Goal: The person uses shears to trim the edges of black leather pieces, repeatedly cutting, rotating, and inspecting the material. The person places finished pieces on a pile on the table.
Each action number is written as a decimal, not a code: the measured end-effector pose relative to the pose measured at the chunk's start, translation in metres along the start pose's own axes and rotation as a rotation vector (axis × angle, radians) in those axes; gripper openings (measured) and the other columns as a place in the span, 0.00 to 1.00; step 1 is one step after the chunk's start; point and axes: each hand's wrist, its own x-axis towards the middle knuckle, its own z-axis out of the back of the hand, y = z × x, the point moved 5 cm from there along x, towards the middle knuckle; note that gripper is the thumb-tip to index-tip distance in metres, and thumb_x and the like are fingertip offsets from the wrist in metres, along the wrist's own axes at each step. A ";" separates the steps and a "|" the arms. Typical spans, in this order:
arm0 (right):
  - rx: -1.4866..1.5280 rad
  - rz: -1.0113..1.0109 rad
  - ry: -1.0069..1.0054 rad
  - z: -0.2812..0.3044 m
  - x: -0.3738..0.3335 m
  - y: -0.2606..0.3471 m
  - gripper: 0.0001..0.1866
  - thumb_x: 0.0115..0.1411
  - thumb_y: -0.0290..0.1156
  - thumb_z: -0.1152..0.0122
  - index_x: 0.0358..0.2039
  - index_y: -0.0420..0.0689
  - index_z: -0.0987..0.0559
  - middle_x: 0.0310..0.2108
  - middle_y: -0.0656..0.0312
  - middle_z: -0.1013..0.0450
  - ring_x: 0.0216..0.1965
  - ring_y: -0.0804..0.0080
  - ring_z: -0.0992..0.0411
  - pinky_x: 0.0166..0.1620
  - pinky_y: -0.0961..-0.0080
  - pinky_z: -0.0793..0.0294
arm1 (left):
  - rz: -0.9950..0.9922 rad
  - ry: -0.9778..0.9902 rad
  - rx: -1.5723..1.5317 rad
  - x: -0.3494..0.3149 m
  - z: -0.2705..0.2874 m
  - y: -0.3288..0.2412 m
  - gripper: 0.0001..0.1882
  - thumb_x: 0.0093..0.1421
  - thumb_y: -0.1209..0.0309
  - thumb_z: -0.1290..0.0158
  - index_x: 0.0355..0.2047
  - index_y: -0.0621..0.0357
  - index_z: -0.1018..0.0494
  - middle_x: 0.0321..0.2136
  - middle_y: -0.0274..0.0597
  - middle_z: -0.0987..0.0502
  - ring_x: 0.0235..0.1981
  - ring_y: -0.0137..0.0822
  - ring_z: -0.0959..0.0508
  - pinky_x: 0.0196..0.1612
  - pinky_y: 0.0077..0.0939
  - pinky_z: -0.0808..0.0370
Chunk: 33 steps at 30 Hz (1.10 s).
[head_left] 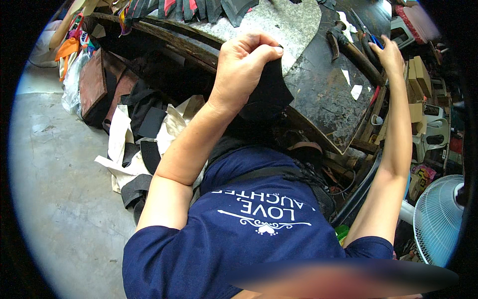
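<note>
My left hand [242, 67] is raised at the table's near edge, thumb and fingers pinched on the top corner of a black piece of material [271, 89]. The piece hangs down with a curved edge and a pointed corner. Off to the far right, my right arm is stretched out over the table. My right hand [391, 57] is at the handles of a pair of scissors [372, 41] with blue on the grips. Its thumb and forefinger are apart around the handle. Beside it lies a hammer [359, 61] with a wooden handle.
The dark worktable [318, 94] carries a grey speckled sheet [294, 22], black and red strips [196, 10] and white scraps [356, 91]. Black and cream offcuts [144, 129] are heaped left of me. A fan [440, 219] and stacked boxes [418, 77] stand on the right.
</note>
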 end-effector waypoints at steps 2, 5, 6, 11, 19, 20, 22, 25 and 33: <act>0.153 0.149 -0.213 0.052 -0.017 0.044 0.22 0.59 0.52 0.43 0.45 0.51 0.19 0.38 0.56 0.22 0.41 0.56 0.24 0.46 0.64 0.27 | -0.009 -0.006 0.004 0.000 -0.002 0.000 0.03 0.55 0.77 0.43 0.30 0.64 0.22 0.25 0.31 0.22 0.28 0.20 0.26 0.35 0.15 0.29; 0.952 0.302 -0.005 0.104 -0.058 0.118 0.14 0.62 0.40 0.42 0.40 0.44 0.19 0.36 0.57 0.22 0.37 0.60 0.24 0.42 0.73 0.26 | -0.010 0.076 0.151 -0.003 -0.014 0.000 0.05 0.56 0.75 0.42 0.30 0.65 0.23 0.25 0.33 0.21 0.28 0.21 0.25 0.35 0.18 0.27; 1.070 0.325 0.126 0.111 -0.079 0.141 0.13 0.62 0.39 0.41 0.38 0.42 0.19 0.34 0.55 0.23 0.35 0.61 0.24 0.39 0.73 0.26 | -0.022 0.124 0.263 -0.005 -0.020 -0.001 0.06 0.56 0.74 0.41 0.31 0.66 0.23 0.25 0.37 0.20 0.27 0.23 0.23 0.34 0.19 0.26; 1.157 0.305 0.520 0.121 -0.125 0.189 0.11 0.62 0.36 0.41 0.31 0.40 0.23 0.23 0.55 0.26 0.26 0.63 0.26 0.30 0.71 0.29 | -0.084 0.216 0.462 -0.026 -0.036 -0.005 0.07 0.58 0.79 0.42 0.36 0.62 0.28 0.29 0.32 0.25 0.31 0.20 0.26 0.37 0.16 0.27; 1.100 0.333 0.162 0.153 -0.110 0.170 0.09 0.64 0.31 0.43 0.28 0.41 0.26 0.18 0.69 0.35 0.19 0.84 0.38 0.23 0.83 0.38 | 0.176 0.414 0.260 -0.043 -0.016 0.025 0.13 0.59 0.76 0.42 0.42 0.59 0.33 0.32 0.29 0.29 0.35 0.19 0.29 0.40 0.16 0.30; 1.199 0.217 0.184 0.147 -0.101 0.160 0.10 0.66 0.32 0.44 0.29 0.42 0.26 0.18 0.71 0.36 0.20 0.86 0.39 0.23 0.85 0.40 | 0.266 0.412 0.304 -0.045 -0.011 0.031 0.12 0.60 0.74 0.42 0.41 0.61 0.31 0.33 0.29 0.29 0.35 0.19 0.29 0.41 0.15 0.31; 1.194 0.102 0.199 0.128 -0.086 0.146 0.10 0.67 0.33 0.46 0.31 0.42 0.25 0.18 0.74 0.37 0.19 0.89 0.42 0.22 0.87 0.43 | 0.202 0.363 0.317 -0.042 -0.002 0.027 0.11 0.60 0.74 0.43 0.42 0.63 0.28 0.34 0.31 0.25 0.36 0.21 0.27 0.42 0.16 0.29; 0.948 0.286 0.104 0.108 -0.079 0.154 0.06 0.62 0.32 0.40 0.34 0.44 0.21 0.26 0.64 0.28 0.28 0.78 0.29 0.32 0.81 0.31 | -0.143 0.221 0.743 -0.039 0.006 0.006 0.10 0.58 0.75 0.42 0.39 0.66 0.25 0.32 0.44 0.19 0.34 0.28 0.20 0.40 0.21 0.26; 0.659 0.849 -0.047 0.128 -0.099 0.183 0.08 0.53 0.33 0.35 0.35 0.49 0.18 0.40 0.67 0.22 0.51 0.64 0.29 0.56 0.63 0.36 | -0.286 0.221 0.895 -0.038 0.004 -0.017 0.09 0.55 0.71 0.42 0.38 0.55 0.24 0.28 0.46 0.20 0.29 0.42 0.18 0.31 0.29 0.23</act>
